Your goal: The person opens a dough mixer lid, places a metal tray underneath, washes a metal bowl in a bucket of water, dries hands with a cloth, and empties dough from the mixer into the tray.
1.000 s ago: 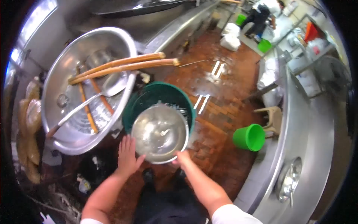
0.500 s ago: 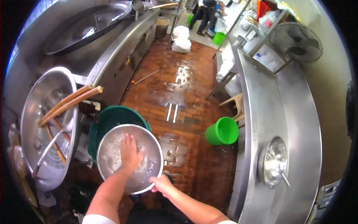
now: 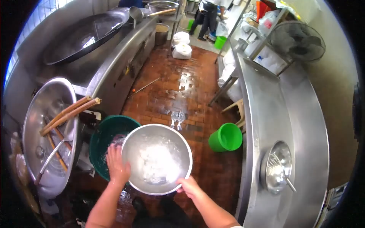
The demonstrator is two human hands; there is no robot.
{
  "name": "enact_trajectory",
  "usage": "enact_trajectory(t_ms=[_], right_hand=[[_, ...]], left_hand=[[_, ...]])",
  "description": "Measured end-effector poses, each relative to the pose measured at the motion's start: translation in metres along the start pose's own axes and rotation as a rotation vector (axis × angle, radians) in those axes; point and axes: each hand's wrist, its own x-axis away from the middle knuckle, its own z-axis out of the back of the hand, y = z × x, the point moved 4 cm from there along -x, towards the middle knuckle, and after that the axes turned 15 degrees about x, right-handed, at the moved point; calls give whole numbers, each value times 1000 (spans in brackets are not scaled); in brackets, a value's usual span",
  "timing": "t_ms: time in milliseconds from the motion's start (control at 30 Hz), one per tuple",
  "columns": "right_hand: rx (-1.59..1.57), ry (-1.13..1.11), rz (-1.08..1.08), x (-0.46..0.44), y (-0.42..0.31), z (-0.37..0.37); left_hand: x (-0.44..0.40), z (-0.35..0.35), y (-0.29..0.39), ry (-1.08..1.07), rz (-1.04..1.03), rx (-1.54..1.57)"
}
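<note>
A round metal bowl (image 3: 157, 159) with a bright, wet-looking inside is tilted above the brick floor. My right hand (image 3: 189, 186) grips its lower right rim. At the bowl's left edge is my left hand (image 3: 117, 167), fingers stretched out and palm down, holding nothing; whether it touches the rim I cannot tell. Behind that hand stands a dark green tub (image 3: 99, 140), partly hidden by the bowl. Far left, a large metal basin (image 3: 33, 125) holds wooden-handled tools, a ladle and long sticks (image 3: 70, 116).
A bright green bucket (image 3: 225, 137) stands by the right steel counter (image 3: 266, 114), which bears a bowl with a whisk (image 3: 276, 167). A big wok (image 3: 85, 38) sits back left. White bags (image 3: 182, 51) lie on the floor; a person (image 3: 208, 19) stands beyond. A fan (image 3: 297, 41) is at right.
The bowl has moved right, away from over the green tub. My left hand has left the bowl's inside for its left edge. My right hand still holds the rim.
</note>
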Motion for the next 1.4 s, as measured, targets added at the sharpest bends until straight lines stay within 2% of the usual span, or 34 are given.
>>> enact_trajectory(t_ms=[67,133,167,200,233,267,333,367,400,433,500,567,667,733,800,900,967,1033,1133,1200,1267,1300,1367,1400], right_hand=[[5,-13,2,-6,5,15],[94,71,72,-3,-6,32],[211,40,68,5,-25,44],[478,419,696,-3,-35,58],[707,569,476,33,-76,58],[1200,934,734,30,-80,62],[1565,830,727,12,-96,48],[1581,704,752,0,-96,35],[1631,669,753,-26,-87,23],[1595,750,834,-51,-74,10],[1306,742,761,-64,-62,-40],[1249,344,630,-70,-45,-78],[1447,-212,704,-43,-11,-45],[1739,28,495,-20,-35,13],[1958,569,724,-68,-22,63],[1531,812,684,-98,-38,23],[1127,546,643,-122,-21,-27],[1631,-47,545,-121,-10,-70],[1508,-94,786,-55,-10,-31],[1685,544,751,-26,-27,24],[1207,733,578,13,-58,89],[889,776,466,0,-26,116],[384,390,126,-23,45,133],[191,-18,-82,-4,46,117]], left_hand=[[15,-21,-37,29,468,814],[46,-53,-62,-205,873,1195],[55,-66,-69,-221,840,1134],[64,-78,-67,-241,817,1069],[69,-79,-50,-168,813,1099],[74,-81,-31,-94,814,1124],[82,-89,-7,-69,734,1078],[87,-92,7,-130,761,1113],[90,-100,11,-227,754,1072],[97,-108,20,-206,812,1091],[88,-111,37,-169,839,1119],[74,-113,31,-125,799,1134],[69,-102,8,-132,903,1157],[68,-96,11,-172,900,1094],[79,-107,9,-228,853,1057],[91,-130,32,-283,979,1108],[93,-142,32,-286,952,1081],[87,-136,21,-259,995,1096],[86,-133,-11,-269,1029,1113],[87,-129,-21,-255,1036,1078],[90,-128,-29,-323,1044,1090],[92,-127,-34,-371,1049,1105],[92,-123,-29,-463,1020,1005],[79,-120,-33,-490,836,850]])
